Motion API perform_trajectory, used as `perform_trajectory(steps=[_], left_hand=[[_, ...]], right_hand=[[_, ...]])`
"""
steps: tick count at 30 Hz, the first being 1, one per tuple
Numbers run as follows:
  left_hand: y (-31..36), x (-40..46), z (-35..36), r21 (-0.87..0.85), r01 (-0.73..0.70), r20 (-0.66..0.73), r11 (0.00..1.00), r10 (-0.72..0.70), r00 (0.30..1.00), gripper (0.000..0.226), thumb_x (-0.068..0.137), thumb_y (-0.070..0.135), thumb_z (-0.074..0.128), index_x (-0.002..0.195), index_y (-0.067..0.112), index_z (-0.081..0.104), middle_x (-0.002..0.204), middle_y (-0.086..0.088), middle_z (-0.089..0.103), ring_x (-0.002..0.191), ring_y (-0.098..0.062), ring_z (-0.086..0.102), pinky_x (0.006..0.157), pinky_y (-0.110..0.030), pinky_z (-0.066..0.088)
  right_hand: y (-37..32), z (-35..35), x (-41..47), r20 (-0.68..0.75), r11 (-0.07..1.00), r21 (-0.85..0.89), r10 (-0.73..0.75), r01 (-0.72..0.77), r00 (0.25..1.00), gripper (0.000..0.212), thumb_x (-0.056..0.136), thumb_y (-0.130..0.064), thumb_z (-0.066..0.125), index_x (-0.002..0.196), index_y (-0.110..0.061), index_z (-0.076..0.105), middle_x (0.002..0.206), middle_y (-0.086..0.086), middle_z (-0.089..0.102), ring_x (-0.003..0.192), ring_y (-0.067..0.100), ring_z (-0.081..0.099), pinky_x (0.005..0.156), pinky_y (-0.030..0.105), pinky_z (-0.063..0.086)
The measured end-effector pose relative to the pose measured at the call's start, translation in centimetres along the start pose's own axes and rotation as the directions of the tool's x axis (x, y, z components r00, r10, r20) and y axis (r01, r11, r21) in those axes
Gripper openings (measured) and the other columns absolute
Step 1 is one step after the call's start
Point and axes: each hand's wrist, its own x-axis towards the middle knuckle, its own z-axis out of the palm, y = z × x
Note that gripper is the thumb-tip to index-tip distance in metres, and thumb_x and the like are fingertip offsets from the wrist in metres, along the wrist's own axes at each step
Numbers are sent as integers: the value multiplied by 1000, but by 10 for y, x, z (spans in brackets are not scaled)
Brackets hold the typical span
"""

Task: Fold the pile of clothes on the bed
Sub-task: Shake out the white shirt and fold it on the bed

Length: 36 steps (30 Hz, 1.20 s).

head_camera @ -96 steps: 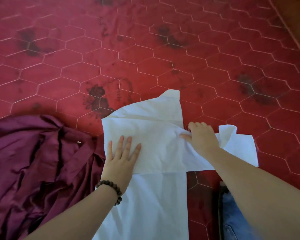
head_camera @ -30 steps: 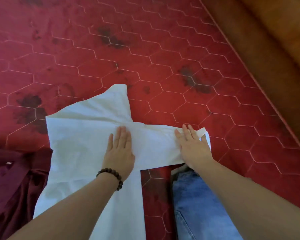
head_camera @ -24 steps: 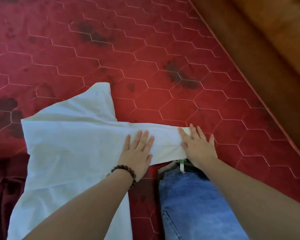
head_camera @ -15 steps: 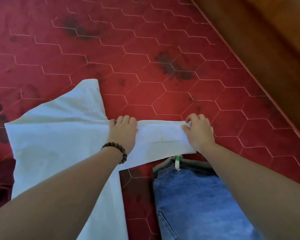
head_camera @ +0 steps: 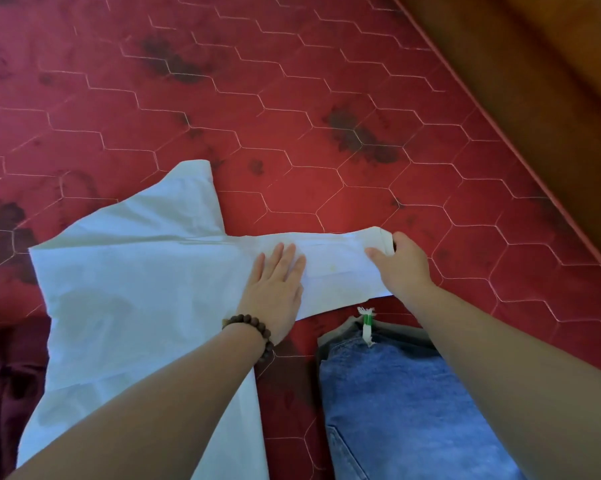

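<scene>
Flat on the quilted red mattress (head_camera: 326, 98) lies a thin, creased white shirt (head_camera: 125, 282). Left hand (head_camera: 274, 289), fingers straight, presses its sleeve; right hand (head_camera: 403, 265) pinches the cuff at 3 o'clock. Blue denim jeans (head_camera: 406, 410) sit at 5 o'clock, maroon satin garment (head_camera: 8, 393) at 8.
</scene>
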Motion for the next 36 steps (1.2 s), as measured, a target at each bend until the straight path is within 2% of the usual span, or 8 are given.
perform_trajectory(steps=[3,7,10,13,21,29,33,36], left_hand=[[11,-10,-29,-470,126,-95,874,-192,977,46,101,33,34,142,12,40,153,-5,31,143,-19,23,119,-31,13],[27,-23,-90,-965,254,214,68,-358,909,49,85,57,57,112,18,66,104,5,70,96,-7,65,93,-29,50],[7,-38,-112,-967,252,223,-34,-586,779,17,87,30,65,77,16,66,74,-2,70,71,-16,68,68,-32,56],[-41,-59,-113,-941,320,302,-114,-713,633,13,87,18,57,76,18,65,87,-13,70,87,-35,67,81,-52,55],[-169,-123,-88,-770,564,165,298,-761,628,15,88,16,64,96,4,68,87,-8,66,82,-28,63,70,-32,48],[-204,-143,-61,-711,580,1,397,-824,566,14,86,14,61,86,-1,61,79,-8,60,76,-27,54,63,-29,33],[-199,-158,-60,-766,535,-50,355,-863,502,26,88,8,56,114,8,52,97,-7,59,85,-23,53,69,-21,32],[-196,-162,-56,-579,513,-347,633,-761,548,45,81,-1,55,125,6,49,120,-15,51,108,-32,48,89,-36,38]], right_hand=[[-28,-4,-26,-27,990,115,-82,85,996,16,88,-23,62,93,-11,53,82,-1,58,71,19,53,56,28,39],[-78,14,-86,61,918,304,-284,254,957,11,86,-21,64,90,-14,57,78,-2,59,65,10,51,58,23,44],[-104,39,-126,246,827,394,-516,401,821,24,86,-26,52,106,-19,63,104,-2,60,97,11,58,84,23,47],[-112,61,-139,221,798,250,-599,549,770,50,89,-39,34,128,-19,58,139,-6,47,131,7,36,109,12,21],[-120,139,-139,374,586,-401,-597,704,710,71,87,-61,-14,151,-31,-4,157,-6,-19,142,15,-25,118,46,-9],[-105,190,-155,433,560,-409,-576,721,693,65,94,-59,-2,151,-32,14,160,-1,4,147,20,-5,118,52,3],[-108,192,-151,455,489,-394,-632,778,628,66,92,-62,-8,151,-36,7,160,-6,-2,147,17,-9,119,49,-1],[-113,190,-140,341,535,-464,-628,706,700,58,98,-54,7,151,-34,15,160,-2,4,148,20,-2,117,49,-1]])
